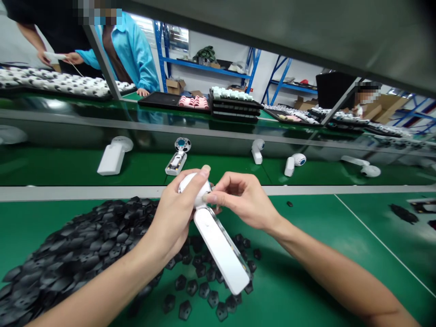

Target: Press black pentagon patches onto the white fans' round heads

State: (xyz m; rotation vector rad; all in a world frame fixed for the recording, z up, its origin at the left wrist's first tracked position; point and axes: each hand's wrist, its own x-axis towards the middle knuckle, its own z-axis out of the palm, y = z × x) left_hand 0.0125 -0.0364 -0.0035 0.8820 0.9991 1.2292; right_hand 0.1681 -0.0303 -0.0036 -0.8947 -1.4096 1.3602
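Note:
My left hand point(173, 213) is wrapped round the round head of a white handheld fan point(221, 252), its thumb lying over the top. The fan's long handle slants down to the right, and inner parts show along its right edge. At the right side of the head, my right hand point(250, 202) pinches thumb and fingers together; whatever is between them is hidden. Below the handle lie loose black pentagon pieces point(185, 309) on the green table. A large heap of similar black pieces point(91, 245) spreads beside and under my left forearm.
On the green conveyor belt point(218, 170) ahead lie several white fans, including an opened fan point(176, 162). Beyond it are stacked black trays point(235, 111) and pink parts point(193, 102). A person in a blue jacket point(139, 54) and another person stand at the far left.

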